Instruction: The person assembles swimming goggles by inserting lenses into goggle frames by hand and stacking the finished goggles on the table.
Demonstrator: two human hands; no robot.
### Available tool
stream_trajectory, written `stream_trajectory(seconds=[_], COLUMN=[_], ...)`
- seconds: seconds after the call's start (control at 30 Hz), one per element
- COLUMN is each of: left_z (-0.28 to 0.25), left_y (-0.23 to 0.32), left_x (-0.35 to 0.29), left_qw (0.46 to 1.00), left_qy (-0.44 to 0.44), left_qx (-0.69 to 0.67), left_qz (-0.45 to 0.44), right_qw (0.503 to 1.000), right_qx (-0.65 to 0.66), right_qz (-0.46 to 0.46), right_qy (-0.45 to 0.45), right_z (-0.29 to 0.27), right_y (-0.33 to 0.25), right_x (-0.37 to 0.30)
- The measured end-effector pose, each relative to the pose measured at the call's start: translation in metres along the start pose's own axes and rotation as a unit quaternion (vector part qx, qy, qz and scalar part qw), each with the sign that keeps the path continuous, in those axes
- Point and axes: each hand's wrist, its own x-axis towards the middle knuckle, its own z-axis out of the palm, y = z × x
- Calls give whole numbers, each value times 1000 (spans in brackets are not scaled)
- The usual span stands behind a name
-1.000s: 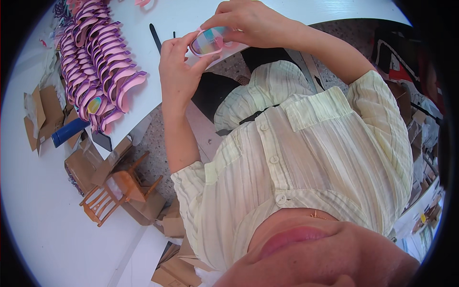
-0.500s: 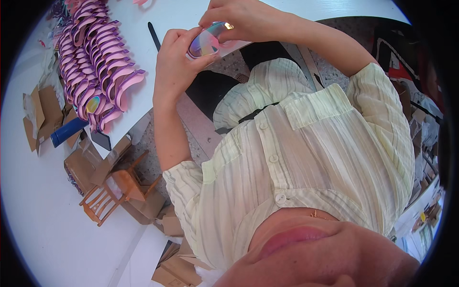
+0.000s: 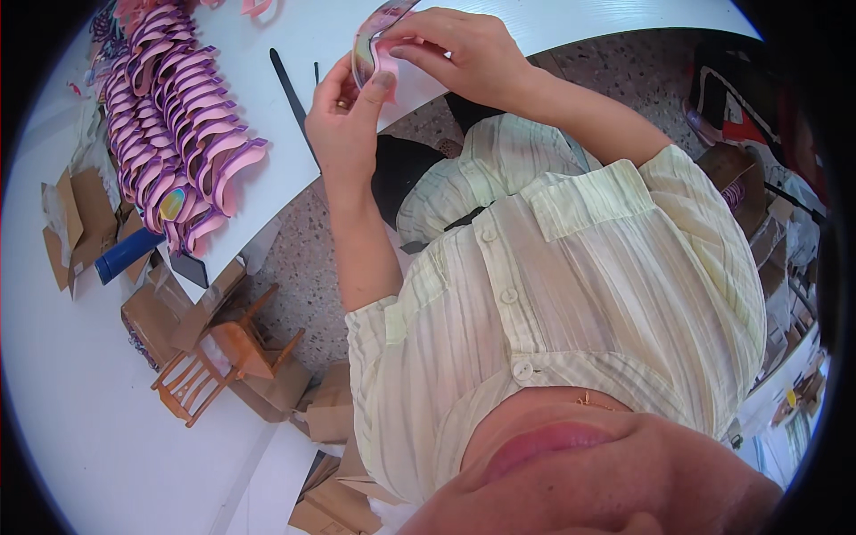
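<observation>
A curved, shiny iridescent lens (image 3: 361, 53), like one from goggles, is held over the near edge of the white table, turned nearly edge-on. Along its inner side runs a soft pink strip (image 3: 386, 73). My left hand (image 3: 346, 116) pinches the lens's lower end between thumb and fingers. My right hand (image 3: 473, 58) is closed at the upper part of the strip, fingertips against the lens's inner side. Long overlapping rows of wavy pink-and-purple pieces (image 3: 201, 116) lie on the table to the left. One round iridescent patch (image 3: 173, 204) shows among them.
A black strip (image 3: 290, 89) lies on the table (image 3: 312, 27) beside my left hand. At the table's left corner are a dark flat phone-like object (image 3: 189, 269) and a blue cylinder (image 3: 129, 256). A wooden chair (image 3: 241, 348) and cardboard boxes (image 3: 334, 401) stand below.
Both hands have turned the lens from face-up to nearly edge-on, raising it slightly away from me. The pink strip now shows more. My left forearm has shifted right.
</observation>
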Motion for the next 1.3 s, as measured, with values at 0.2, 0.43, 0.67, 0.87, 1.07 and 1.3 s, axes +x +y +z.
stream_trajectory(seconds=[0.2, 0.43, 0.67, 0.87, 1.07, 1.3], left_z=[3, 1, 6, 5, -4, -4], left_y=[15, 22, 15, 4, 5, -1], left_x=[-8, -6, -7, -4, 0, 1], left_qw=[967, 892, 878, 878, 902, 841], left_qy=[73, 79, 88, 95, 57, 79], left_qx=[227, 412, 417, 412, 369, 443], left_qz=[91, 169, 216, 222, 215, 301], right_qw=[994, 996, 989, 988, 983, 996], right_qx=[36, -14, -82, -80, 153, -9], right_qz=[101, 43, -88, -114, 79, -84], right_qy=[-18, 73, 84, 62, -61, 8], right_z=[7, 13, 10, 1, 0, 3], right_y=[-5, -5, 8, 6, 15, 20], right_x=[-6, -8, -1, 11, 13, -1])
